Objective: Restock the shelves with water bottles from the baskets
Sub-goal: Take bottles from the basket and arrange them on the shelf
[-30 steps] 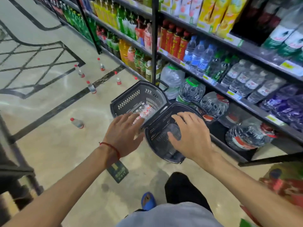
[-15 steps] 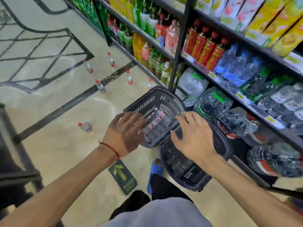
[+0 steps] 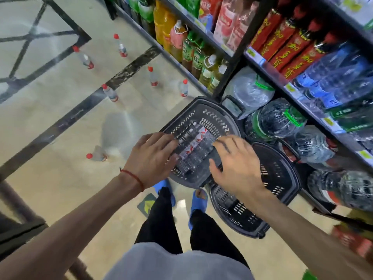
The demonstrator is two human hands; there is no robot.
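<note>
Compared with half a second ago, the view tips further down, so both legs and the blue sandals (image 3: 198,201) now show below the hands, and the baskets sit lower and nearer the feet. The left hand (image 3: 153,158) stays over the left rim of the full basket (image 3: 214,116), fingers spread and slightly bent, holding nothing. The right hand (image 3: 236,164) has shifted leftwards over that basket's right rim, its fingers also spread and holding nothing. The full basket holds a tight row of small water bottles (image 3: 193,150) lying on their sides. To its right the second basket (image 3: 282,178) shows only its slotted bottom. Left of both, loose bottles (image 3: 110,92) with red caps stand on the floor, and one (image 3: 96,155) lies on its side. The shelves (image 3: 256,57) on the right carry drinks, with big water jugs (image 3: 280,120) along the bottom. Both hands are blurred by motion, so I cannot tell whether any fingertip touches the bottles or the rim. The hands hide part of the row, and the forearm covers the second basket's near-left edge.
</note>
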